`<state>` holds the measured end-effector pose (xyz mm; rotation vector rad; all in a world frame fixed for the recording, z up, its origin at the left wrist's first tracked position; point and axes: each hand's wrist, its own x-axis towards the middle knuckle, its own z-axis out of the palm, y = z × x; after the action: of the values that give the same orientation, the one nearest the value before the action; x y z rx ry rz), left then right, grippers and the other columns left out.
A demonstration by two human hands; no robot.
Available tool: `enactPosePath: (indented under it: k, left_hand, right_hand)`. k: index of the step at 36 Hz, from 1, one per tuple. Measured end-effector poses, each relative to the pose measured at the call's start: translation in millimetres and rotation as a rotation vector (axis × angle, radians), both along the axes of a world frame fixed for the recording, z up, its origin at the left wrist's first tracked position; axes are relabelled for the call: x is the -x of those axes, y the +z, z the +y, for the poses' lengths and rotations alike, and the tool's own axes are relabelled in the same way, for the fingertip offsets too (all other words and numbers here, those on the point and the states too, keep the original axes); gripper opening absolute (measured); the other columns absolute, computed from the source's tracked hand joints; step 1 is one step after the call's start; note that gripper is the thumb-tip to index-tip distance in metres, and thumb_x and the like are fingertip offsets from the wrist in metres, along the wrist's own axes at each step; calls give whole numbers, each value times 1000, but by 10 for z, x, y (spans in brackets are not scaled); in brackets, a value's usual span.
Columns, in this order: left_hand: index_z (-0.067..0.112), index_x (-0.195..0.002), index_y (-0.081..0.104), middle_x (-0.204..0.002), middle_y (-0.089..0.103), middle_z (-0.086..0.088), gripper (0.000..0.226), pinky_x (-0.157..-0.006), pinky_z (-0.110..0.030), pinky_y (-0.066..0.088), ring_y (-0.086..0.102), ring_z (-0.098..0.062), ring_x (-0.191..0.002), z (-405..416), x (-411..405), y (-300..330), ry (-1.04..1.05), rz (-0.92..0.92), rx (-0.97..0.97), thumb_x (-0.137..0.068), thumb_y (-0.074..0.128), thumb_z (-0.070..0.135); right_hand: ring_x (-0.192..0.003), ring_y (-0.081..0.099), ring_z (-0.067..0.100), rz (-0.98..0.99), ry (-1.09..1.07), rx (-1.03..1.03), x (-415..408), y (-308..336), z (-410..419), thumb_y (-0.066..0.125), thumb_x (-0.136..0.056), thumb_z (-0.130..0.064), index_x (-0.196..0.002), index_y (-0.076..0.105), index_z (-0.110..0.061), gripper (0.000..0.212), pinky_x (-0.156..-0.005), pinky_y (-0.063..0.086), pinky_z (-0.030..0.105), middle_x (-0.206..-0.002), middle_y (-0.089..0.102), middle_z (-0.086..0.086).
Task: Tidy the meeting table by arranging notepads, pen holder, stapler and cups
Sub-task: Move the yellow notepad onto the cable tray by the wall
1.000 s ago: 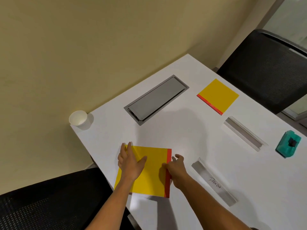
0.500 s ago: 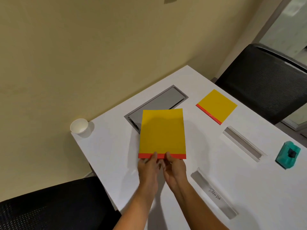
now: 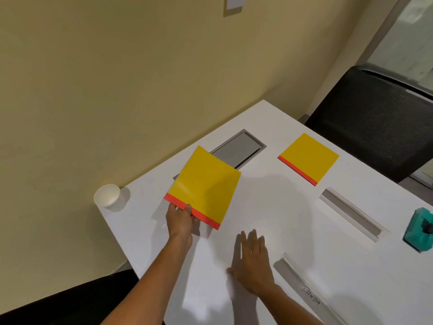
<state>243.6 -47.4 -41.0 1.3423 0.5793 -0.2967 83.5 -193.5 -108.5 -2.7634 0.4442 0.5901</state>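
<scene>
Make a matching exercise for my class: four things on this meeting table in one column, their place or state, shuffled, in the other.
Things:
1. held notepad
2. second notepad
3. paper cup
4. right hand

Places or states:
A. stands at the table's corner by the wall
B. open, fingers spread, holding nothing
C. gripped at its red edge by the left hand
D. lies flat near the far chair

Pairs: 1-C, 2-D, 3-A, 4-B

Table centre [image 3: 269,202] lies bare.

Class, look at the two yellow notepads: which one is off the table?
The nearer notepad, pinched at its red edge by the left hand. The other notepad lies flat near the black chair.
</scene>
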Motion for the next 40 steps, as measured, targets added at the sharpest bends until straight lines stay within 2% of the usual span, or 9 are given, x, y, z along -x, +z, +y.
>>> enactPosePath:
  k: [3,8,12,20,26,31,33,37,40]
  left_hand:
    - [23,-123,59,-121,69,-9,30,-99,-51,54,66,-30,-109,5,-266,-28,-64,-22,-65,-100,54,4]
    - [16,-130,58,-121,68,-11,32,-98,-51,54,65,-32,-109,-63,-702,-122,-122,-15,-120,-99,56,6]
    - [11,-120,63,-114,69,-13,22,-94,-50,56,67,-32,-103,-93,-1047,-290,-151,-2,-164,-100,55,7]
    - [11,-89,60,-99,64,-13,13,-93,-47,56,61,-28,-90,-148,-1569,-482,-202,56,-195,-100,54,7]
    - [6,-93,60,-100,69,-20,6,-92,-52,56,67,-35,-94,-168,-1865,-525,-202,-42,-415,-94,66,9]
    - [8,-138,44,-134,52,-21,75,-79,-49,47,55,-44,-115,-203,-1770,-585,-275,-129,-1031,-81,80,41]
    - [14,-143,41,-138,49,-19,83,-85,-51,46,49,-43,-120,-195,-1719,-641,-382,-250,-1225,-79,77,53]
    - [28,-154,32,-163,24,-13,88,-116,-56,23,17,-39,-149,-167,-1720,-852,-799,-465,-1266,-83,58,72]
    - [36,-157,21,-168,7,-9,95,-120,-59,12,2,-40,-152,-169,-1707,-982,-991,-489,-1331,-78,39,87]
  right_hand:
    - [-148,-28,45,63,-89,-90,-136,-76,-107,51,-82,-79,-159,-13,-18,117,-121,-5,58,-164,-25,19]
    - [-144,-38,41,-50,-120,-19,-143,-236,-21,13,-74,-98,-159,-16,-24,116,-119,-17,58,-161,-34,13]
    - [-154,7,43,-221,-201,1,-146,-331,79,37,-73,-96,-160,25,-22,114,-119,11,62,-168,14,14]
    - [-149,24,47,-315,-219,63,-176,-463,82,44,-67,-97,-153,42,-22,114,-113,24,70,-163,30,16]
    - [-149,24,46,-374,-211,104,-161,-578,82,47,-68,-93,-151,44,-19,110,-114,24,69,-162,32,17]
    - [-151,20,46,-383,-208,108,-156,-579,79,48,-68,-93,-152,43,-20,112,-117,19,67,-163,29,17]
    - [-152,18,45,-375,-207,109,-149,-566,87,47,-68,-93,-152,43,-20,111,-118,17,66,-164,27,16]
    - [-152,18,45,-373,-207,114,-152,-565,82,48,-68,-93,-152,45,-20,111,-119,16,66,-164,27,15]
    - [-151,20,45,-376,-211,124,-155,-558,90,47,-67,-94,-152,44,-21,112,-116,20,68,-164,28,15]
